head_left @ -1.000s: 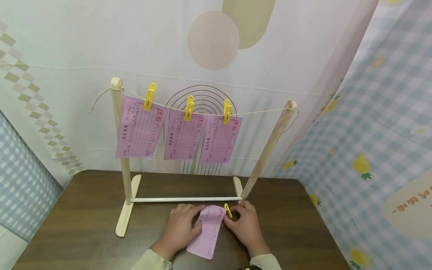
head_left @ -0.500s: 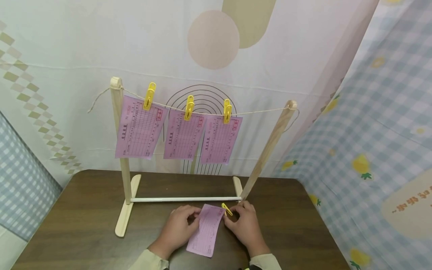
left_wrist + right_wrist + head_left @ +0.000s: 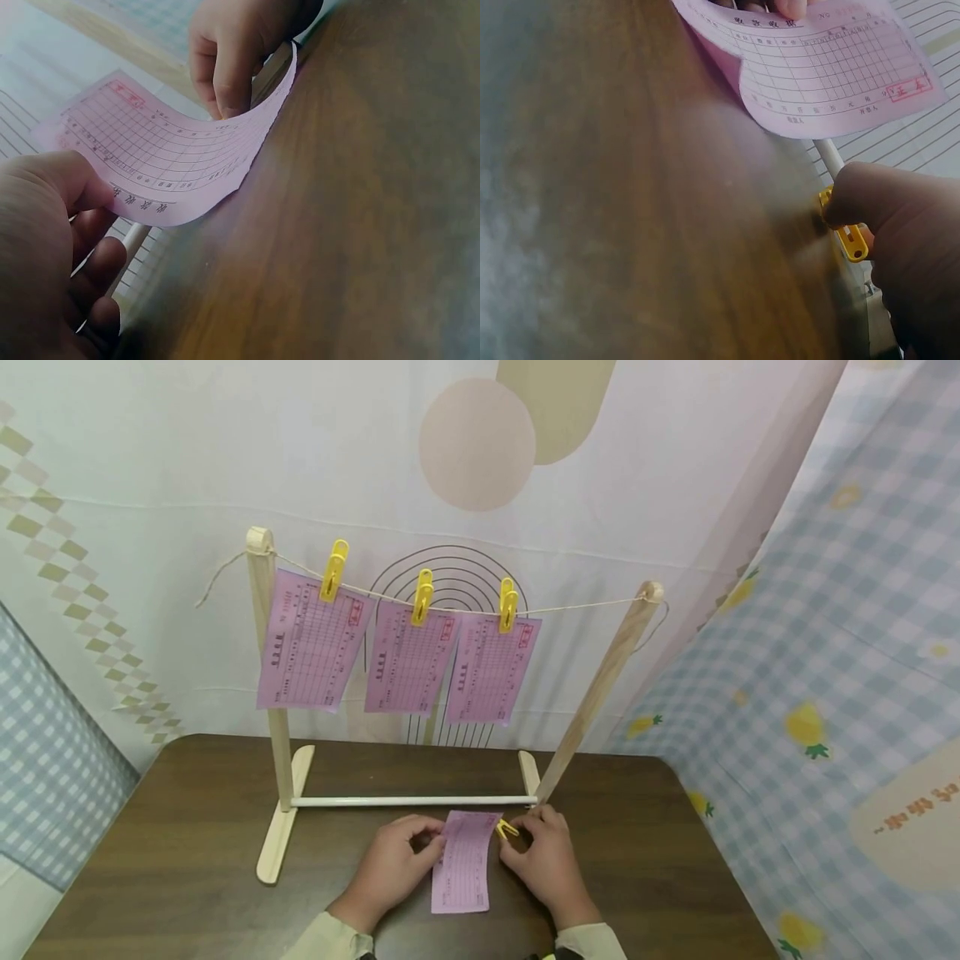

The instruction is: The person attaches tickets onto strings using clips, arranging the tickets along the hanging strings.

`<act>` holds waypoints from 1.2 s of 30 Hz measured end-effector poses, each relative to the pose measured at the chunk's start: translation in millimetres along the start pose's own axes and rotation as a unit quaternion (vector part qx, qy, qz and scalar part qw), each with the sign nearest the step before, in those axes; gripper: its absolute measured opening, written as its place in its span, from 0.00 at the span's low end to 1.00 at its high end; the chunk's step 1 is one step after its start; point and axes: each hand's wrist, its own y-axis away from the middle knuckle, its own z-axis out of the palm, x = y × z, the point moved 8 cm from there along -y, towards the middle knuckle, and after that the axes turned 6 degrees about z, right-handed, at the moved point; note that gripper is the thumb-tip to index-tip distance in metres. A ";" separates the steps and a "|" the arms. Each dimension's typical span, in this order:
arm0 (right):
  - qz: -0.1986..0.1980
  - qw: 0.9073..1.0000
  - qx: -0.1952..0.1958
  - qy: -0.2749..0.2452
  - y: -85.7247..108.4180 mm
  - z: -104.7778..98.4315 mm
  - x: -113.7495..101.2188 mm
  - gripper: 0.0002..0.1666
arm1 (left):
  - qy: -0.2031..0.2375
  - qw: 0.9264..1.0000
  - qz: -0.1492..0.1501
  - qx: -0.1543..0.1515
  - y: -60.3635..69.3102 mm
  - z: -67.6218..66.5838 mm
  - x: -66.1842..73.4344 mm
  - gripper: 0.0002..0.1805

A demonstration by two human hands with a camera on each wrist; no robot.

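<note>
A pink receipt slip point(image 3: 462, 864) with a printed grid hangs curved above the table, its left edge pinched between the thumb and fingers of my left hand point(image 3: 396, 864). In the left wrist view that slip point(image 3: 161, 161) bends upward at its far end. My right hand point(image 3: 547, 860) pinches a small yellow clothespin point(image 3: 507, 829) close to the slip's upper right corner. From the right wrist the clothespin point(image 3: 849, 232) appears below the slip point(image 3: 825, 75), apart from it, partly covered by my thumb.
Behind my hands stands a wooden rack with a left post point(image 3: 279, 760), a right post point(image 3: 600, 693) and a white crossbar point(image 3: 412, 802). Three pink slips hang from its string point(image 3: 577, 607) by yellow clothespins point(image 3: 422, 597). A brown table point(image 3: 180, 827) lies beneath; patterned cloth surrounds it.
The slip's lower end has swung right and up as my left hand shifted its hold to the left edge. The clothespin has turned in my right fingers.
</note>
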 end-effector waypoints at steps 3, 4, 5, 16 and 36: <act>-0.005 1.000 0.009 -0.005 -0.4 -1.0 -0.2 0.14 | 0.001 1.000 -0.006 -0.002 0.0 -0.8 -1.0 0.09; -0.007 1.000 0.012 -0.008 -0.8 -1.1 0.2 0.14 | 0.002 1.000 -0.009 -0.004 0.0 -0.7 -1.6 0.09; -0.008 1.000 0.014 -0.010 -1.1 -1.4 0.4 0.13 | 0.002 1.000 -0.011 -0.005 0.0 -0.7 -2.1 0.09; 0.027 0.999 0.001 -0.034 -5.8 -10.5 0.4 0.16 | 0.022 0.999 -0.028 -0.005 -2.5 -1.1 -4.1 0.08; 0.105 0.965 -0.018 -0.241 -14.5 -24.4 12.7 0.28 | 0.150 0.986 -0.068 0.004 -43.2 -31.8 57.1 0.03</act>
